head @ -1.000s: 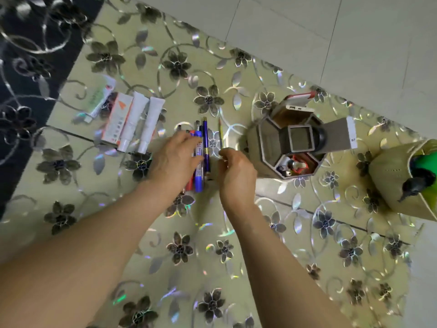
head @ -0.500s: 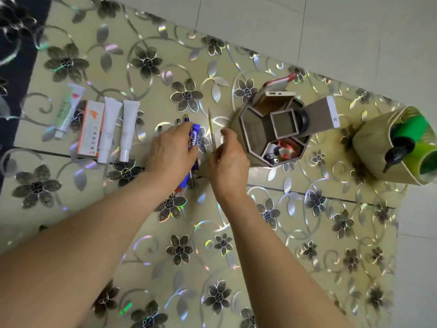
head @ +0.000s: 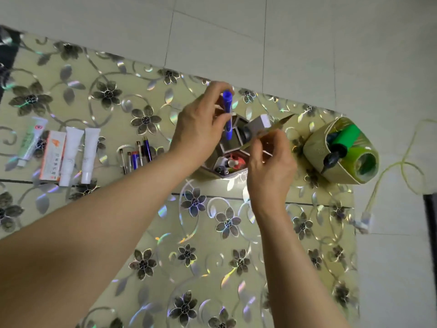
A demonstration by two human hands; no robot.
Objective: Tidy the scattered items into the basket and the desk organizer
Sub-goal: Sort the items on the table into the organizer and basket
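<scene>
At the far left of the frame a green tube (head: 29, 140), an orange box (head: 52, 155) and two white tubes (head: 79, 153) lie side by side on the flowered mat (head: 142, 233), all pointing roughly up and down the picture. Just right of them, left of centre, a small cluster of pens (head: 136, 155) lies flat in the same direction, well apart from both hands. At upper centre the left hand (head: 201, 129) pinches a blue marker (head: 227, 114) between thumb and fingers; the marker's long axis stands close to vertical, its lower end just over the organizer (head: 227, 159), which sits directly beneath and slightly right of that hand. This is the relation the next move likely turns on: the marker is upright above an open compartment, so a straight drop looks enough, though which compartment it hangs over is hard to tell. Right of centre the right hand (head: 269, 166) pinches a thin yellowish pencil (head: 272, 130), which slants up to the right across the organizer's right side, its tip towards the basket (head: 314, 147). That pencil would need tilting upright first. The basket lies tipped on its side at the right of the frame, with green bottles (head: 347, 138) inside.
</scene>
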